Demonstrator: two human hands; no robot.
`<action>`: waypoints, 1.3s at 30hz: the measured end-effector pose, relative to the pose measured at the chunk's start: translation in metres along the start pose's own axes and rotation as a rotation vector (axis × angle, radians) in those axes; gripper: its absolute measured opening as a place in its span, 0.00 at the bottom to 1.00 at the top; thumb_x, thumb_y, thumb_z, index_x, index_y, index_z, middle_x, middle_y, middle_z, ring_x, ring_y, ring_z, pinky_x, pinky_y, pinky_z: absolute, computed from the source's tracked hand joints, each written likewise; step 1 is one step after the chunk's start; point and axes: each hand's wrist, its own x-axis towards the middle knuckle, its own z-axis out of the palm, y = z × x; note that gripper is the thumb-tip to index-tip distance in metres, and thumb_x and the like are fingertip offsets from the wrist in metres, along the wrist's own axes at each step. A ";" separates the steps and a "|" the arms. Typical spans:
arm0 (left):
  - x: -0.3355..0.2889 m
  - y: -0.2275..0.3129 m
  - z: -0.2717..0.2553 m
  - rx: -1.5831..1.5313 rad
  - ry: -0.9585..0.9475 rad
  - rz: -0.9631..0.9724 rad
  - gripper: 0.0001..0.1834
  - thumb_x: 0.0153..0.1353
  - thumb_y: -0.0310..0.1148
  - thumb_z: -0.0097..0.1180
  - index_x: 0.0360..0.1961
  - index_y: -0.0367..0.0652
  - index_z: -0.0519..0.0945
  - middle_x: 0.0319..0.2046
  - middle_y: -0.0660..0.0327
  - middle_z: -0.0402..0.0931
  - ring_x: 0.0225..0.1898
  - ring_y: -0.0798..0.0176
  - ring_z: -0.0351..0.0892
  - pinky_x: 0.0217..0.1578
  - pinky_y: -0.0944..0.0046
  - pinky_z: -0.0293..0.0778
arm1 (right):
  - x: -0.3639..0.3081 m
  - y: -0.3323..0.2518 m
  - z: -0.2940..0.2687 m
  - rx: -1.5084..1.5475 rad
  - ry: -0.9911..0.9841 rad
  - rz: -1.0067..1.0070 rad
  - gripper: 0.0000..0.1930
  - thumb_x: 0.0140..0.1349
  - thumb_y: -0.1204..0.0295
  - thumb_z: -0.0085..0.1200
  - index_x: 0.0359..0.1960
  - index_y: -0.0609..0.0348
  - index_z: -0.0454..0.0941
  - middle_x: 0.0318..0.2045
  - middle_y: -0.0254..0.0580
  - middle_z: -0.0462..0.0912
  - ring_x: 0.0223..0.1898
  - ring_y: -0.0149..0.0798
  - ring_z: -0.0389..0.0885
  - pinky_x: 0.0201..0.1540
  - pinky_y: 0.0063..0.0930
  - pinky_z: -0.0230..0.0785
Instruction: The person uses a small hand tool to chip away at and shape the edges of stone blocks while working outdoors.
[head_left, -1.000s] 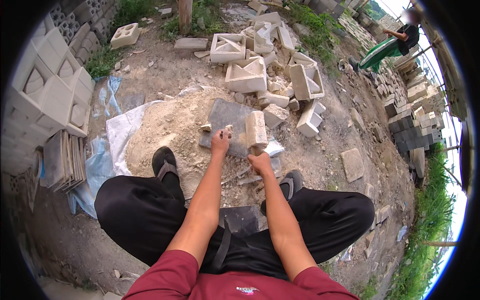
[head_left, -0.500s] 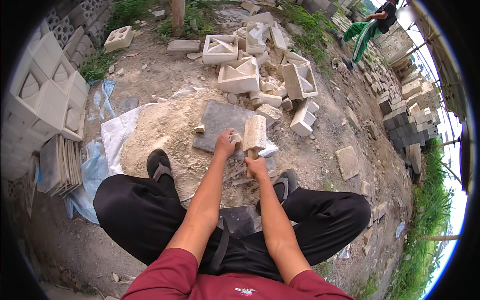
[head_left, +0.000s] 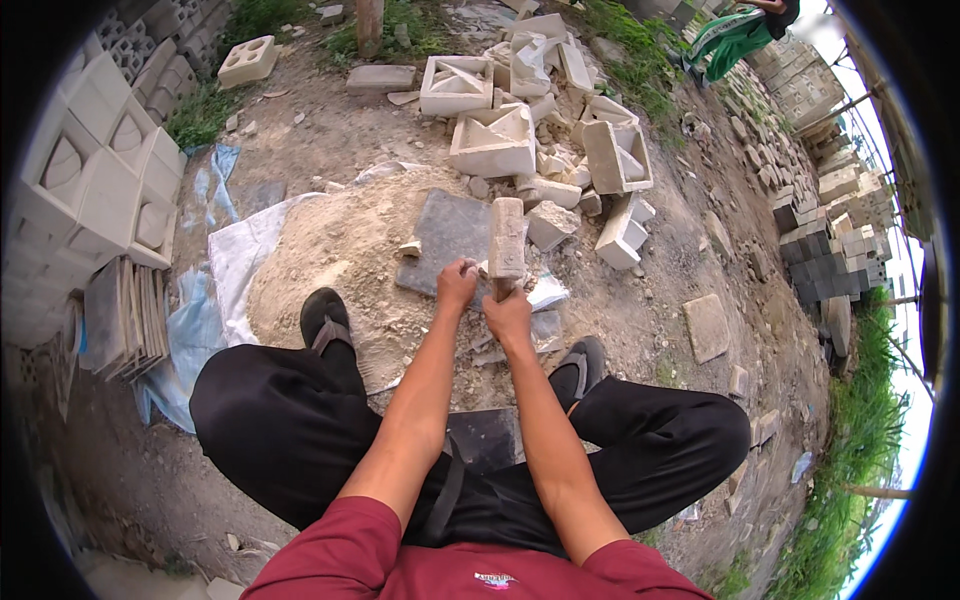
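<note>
My right hand (head_left: 509, 316) is wrapped round the short handle of a mallet with a block-shaped, dust-covered head (head_left: 507, 240). The head points away from me over the right edge of a dark grey slab (head_left: 446, 225). Close on its left, my left hand (head_left: 457, 286) has its fingers pinched on a small pale block fragment, mostly hidden now by the fingers and the mallet head. Under and left of the slab spreads a heap of pale crushed rubble (head_left: 335, 240). A small chip (head_left: 410, 248) rests on the slab's left side.
Broken pale blocks (head_left: 492, 140) are piled beyond the slab. Stacked blocks (head_left: 100, 190) and thin boards (head_left: 135, 310) stand at the left. A white sack (head_left: 240, 265) lies beneath the heap's edge. Far right, a person in green trousers (head_left: 735, 45) is near more stacked blocks.
The mallet has moved away from me and slightly left, closer to my left hand. The fragment, plainer before, is now mostly covered. My view has shifted slightly, and the far person has changed stance.
</note>
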 end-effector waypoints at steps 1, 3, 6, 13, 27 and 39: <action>0.000 0.001 0.001 -0.007 -0.006 0.004 0.12 0.57 0.30 0.55 0.41 0.38 0.82 0.35 0.52 0.83 0.37 0.60 0.84 0.41 0.62 0.77 | 0.001 0.005 0.000 -0.140 -0.141 0.111 0.25 0.45 0.61 0.60 0.36 0.75 0.78 0.36 0.69 0.81 0.42 0.62 0.80 0.44 0.44 0.73; -0.003 0.003 0.000 0.018 0.005 0.013 0.12 0.57 0.29 0.55 0.41 0.37 0.82 0.35 0.52 0.83 0.37 0.60 0.84 0.41 0.62 0.77 | 0.008 0.007 -0.001 -0.170 -0.179 0.141 0.26 0.45 0.61 0.61 0.37 0.75 0.78 0.35 0.68 0.81 0.41 0.61 0.81 0.44 0.43 0.73; -0.007 0.003 -0.001 0.068 0.010 0.026 0.12 0.57 0.29 0.54 0.40 0.37 0.82 0.35 0.52 0.83 0.37 0.59 0.84 0.41 0.62 0.76 | 0.021 0.002 -0.012 -0.171 -0.272 0.184 0.25 0.44 0.61 0.60 0.37 0.75 0.78 0.34 0.66 0.81 0.40 0.59 0.82 0.43 0.43 0.73; -0.013 -0.009 -0.008 -0.021 0.078 -0.017 0.13 0.54 0.27 0.52 0.40 0.37 0.81 0.37 0.46 0.80 0.40 0.48 0.81 0.43 0.56 0.76 | 0.005 -0.004 0.012 0.170 0.022 -0.085 0.23 0.44 0.61 0.61 0.36 0.69 0.77 0.30 0.60 0.82 0.36 0.56 0.83 0.41 0.42 0.74; -0.012 0.000 -0.010 0.135 -0.093 0.053 0.22 0.50 0.31 0.59 0.49 0.39 0.76 0.42 0.45 0.76 0.47 0.44 0.76 0.49 0.52 0.72 | 0.036 0.011 0.012 0.148 -0.031 -0.133 0.19 0.45 0.63 0.62 0.31 0.69 0.78 0.19 0.47 0.81 0.19 0.38 0.81 0.25 0.33 0.73; -0.002 0.037 -0.010 0.488 -0.188 0.106 0.24 0.52 0.33 0.63 0.52 0.46 0.75 0.46 0.50 0.71 0.49 0.43 0.74 0.48 0.50 0.72 | 0.007 0.046 0.005 0.174 -0.063 0.315 0.22 0.44 0.63 0.61 0.32 0.75 0.77 0.20 0.51 0.81 0.21 0.45 0.83 0.30 0.36 0.75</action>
